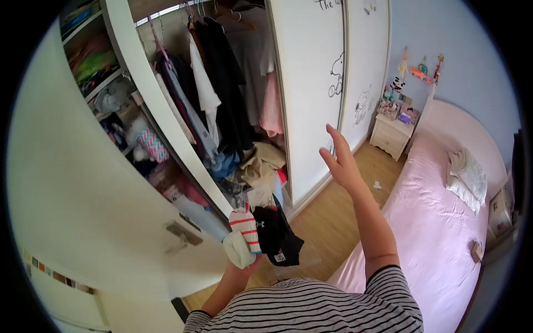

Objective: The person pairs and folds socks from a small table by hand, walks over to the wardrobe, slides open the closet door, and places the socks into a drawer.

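Observation:
My left hand (242, 266) is low in front of my body, closed around a bundle of folded cloth items. In the bundle are a cream roll (239, 250), a white piece with red stripes (245, 226) and black pieces (272, 228) with a small white logo. My right hand (340, 162) is raised in front of the white sliding door (314, 94), fingers apart and nothing in it. Behind the bundle, tan and blue clothes (262, 162) lie heaped at the wardrobe's bottom.
Clothes on hangers (222, 83) fill the open wardrobe. Packed shelves (105, 83) and a white door with a handle (184, 233) stand at the left. At the right are a pink bed (433, 222) and a nightstand (391, 135). A white scrap (377, 185) lies on the floor.

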Demonstrator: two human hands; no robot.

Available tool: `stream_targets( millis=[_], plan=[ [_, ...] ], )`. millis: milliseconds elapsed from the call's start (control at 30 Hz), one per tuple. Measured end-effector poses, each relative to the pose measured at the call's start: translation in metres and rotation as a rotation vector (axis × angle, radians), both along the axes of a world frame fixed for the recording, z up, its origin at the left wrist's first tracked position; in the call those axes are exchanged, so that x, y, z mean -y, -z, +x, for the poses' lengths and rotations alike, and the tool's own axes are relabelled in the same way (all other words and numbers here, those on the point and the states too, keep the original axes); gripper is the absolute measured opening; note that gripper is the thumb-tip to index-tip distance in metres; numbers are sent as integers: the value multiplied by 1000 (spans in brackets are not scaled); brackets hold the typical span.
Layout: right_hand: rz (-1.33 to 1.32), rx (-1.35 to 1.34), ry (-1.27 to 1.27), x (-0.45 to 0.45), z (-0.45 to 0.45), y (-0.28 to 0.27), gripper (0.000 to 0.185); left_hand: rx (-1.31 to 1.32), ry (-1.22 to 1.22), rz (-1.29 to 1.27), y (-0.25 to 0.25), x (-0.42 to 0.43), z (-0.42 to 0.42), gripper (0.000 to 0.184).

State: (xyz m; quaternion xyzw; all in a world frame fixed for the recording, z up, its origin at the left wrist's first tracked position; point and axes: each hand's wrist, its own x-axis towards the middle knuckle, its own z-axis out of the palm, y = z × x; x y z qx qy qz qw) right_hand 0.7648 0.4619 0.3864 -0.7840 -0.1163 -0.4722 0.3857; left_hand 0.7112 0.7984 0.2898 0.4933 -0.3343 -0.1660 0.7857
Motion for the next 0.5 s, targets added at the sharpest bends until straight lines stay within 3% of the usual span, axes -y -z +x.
stream_targets(
  millis=[33, 200, 500],
  plan=[
    [24, 23, -9, -5, 20, -10, 54, 114, -60, 101, -4, -8, 15, 33],
    [-5, -10, 44, -42, 106, -32, 53, 88, -211, 262, -16, -39, 87, 30],
    [79, 55, 268, -20, 280, -29, 63, 322, -372, 705, -1, -83, 125, 26]
  ],
)
